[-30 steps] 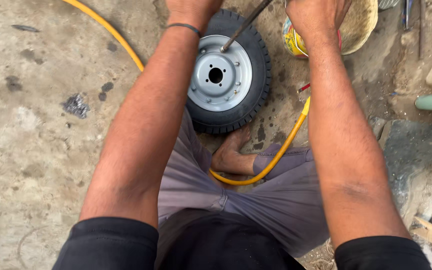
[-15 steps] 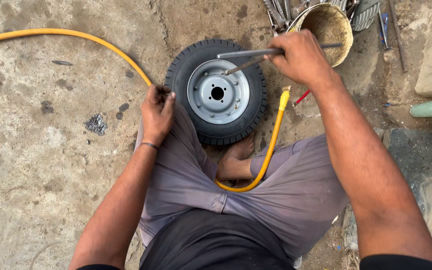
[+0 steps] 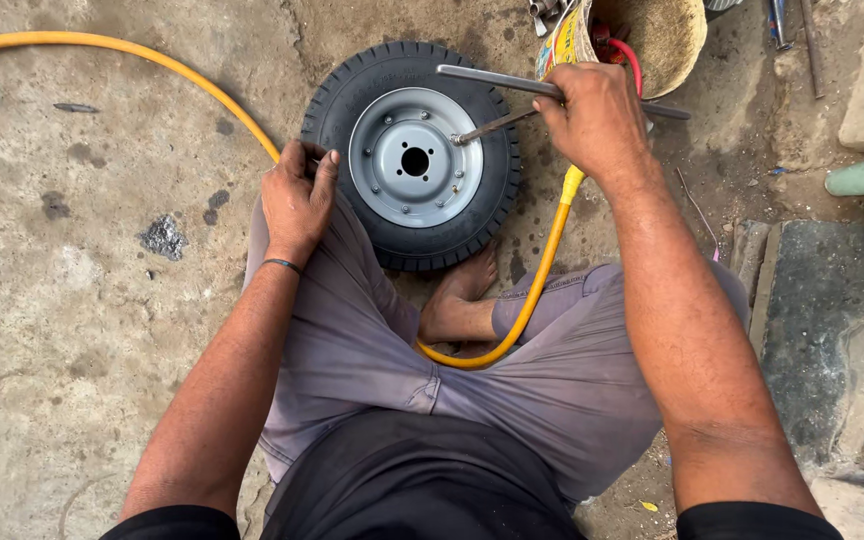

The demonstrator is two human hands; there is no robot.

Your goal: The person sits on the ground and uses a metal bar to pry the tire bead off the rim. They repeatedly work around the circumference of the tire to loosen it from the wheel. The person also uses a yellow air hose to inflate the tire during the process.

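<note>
Our right hand (image 3: 597,115) clenches a T-shaped metal wrench (image 3: 512,85) on the wheel (image 3: 414,155); our left hand (image 3: 297,195) grips its tyre edge. The basket (image 3: 667,35), cut off above, holds tools we cannot identify.

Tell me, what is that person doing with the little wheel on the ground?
A person sits on the concrete floor with a small black tyre on a grey metal wheel lying flat in front of them. The right hand grips a T-shaped metal wrench whose tip sits on a bolt of the wheel. The left hand rests at the tyre's edge, by the knee. A yellow hose runs across the lap.
</note>
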